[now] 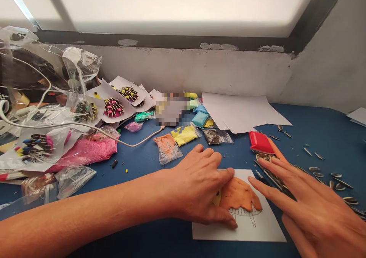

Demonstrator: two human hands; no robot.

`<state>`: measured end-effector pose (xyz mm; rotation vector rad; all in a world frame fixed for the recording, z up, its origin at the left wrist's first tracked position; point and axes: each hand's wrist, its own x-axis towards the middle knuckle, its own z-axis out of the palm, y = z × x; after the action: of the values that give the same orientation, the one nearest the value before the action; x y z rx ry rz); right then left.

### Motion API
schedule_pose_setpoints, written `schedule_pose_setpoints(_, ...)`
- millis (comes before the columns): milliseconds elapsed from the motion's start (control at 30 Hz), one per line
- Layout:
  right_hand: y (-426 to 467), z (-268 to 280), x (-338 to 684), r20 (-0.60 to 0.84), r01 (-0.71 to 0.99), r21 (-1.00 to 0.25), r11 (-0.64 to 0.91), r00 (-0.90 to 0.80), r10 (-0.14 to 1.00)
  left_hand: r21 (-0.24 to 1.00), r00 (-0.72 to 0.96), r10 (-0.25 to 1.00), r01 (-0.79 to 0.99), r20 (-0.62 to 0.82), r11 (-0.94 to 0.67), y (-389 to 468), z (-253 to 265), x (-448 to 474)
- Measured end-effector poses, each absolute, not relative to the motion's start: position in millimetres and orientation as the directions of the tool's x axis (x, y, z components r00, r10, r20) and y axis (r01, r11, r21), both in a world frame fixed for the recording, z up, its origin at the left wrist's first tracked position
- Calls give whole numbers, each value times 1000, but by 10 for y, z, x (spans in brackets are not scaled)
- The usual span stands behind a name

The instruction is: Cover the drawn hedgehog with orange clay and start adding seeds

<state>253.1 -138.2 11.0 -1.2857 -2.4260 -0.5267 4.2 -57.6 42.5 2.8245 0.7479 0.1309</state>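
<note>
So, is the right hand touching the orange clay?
Apart. In the head view, a bare strip of the white sheet shows between the right hand and the orange clay.

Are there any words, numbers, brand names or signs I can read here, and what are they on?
There are none that I can read.
Drawing sheet: pencil lines and squiggles show below the orange clay, but no readable letters.
Red packet: no print I can make out.
Pixelated patch: too blurred to tell if anything is written there.
</note>
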Motion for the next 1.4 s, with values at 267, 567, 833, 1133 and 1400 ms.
schedule_pose_setpoints(267, -1476, 47, 2512, 473, 833, 164, 528, -536, 699, 244, 862, 504, 499, -43, -832, -618, 518, 68)
schedule_pose_setpoints(567, -1455, -1, 2517, 483, 816, 203, 542, -564, 669, 242, 864, 503, 489, -4, -838, -595, 448, 54)
schedule_pose_setpoints(833, -1427, 60, 2482, 474, 840, 204, 503, -535, 700, 227, 863, 504, 496, -29, -838, -601, 451, 60)
schedule_pose_setpoints(1133, -1415, 83, 2448, 471, 843, 243, 481, -536, 701, 218, 873, 488, 476, 3, -852, -580, 418, 50)
schedule_pose_setpoints(1400, -1376, 72, 2401, 450, 852, 218, 477, -521, 725, 227, 867, 497, 487, -10, -844, -585, 431, 63)
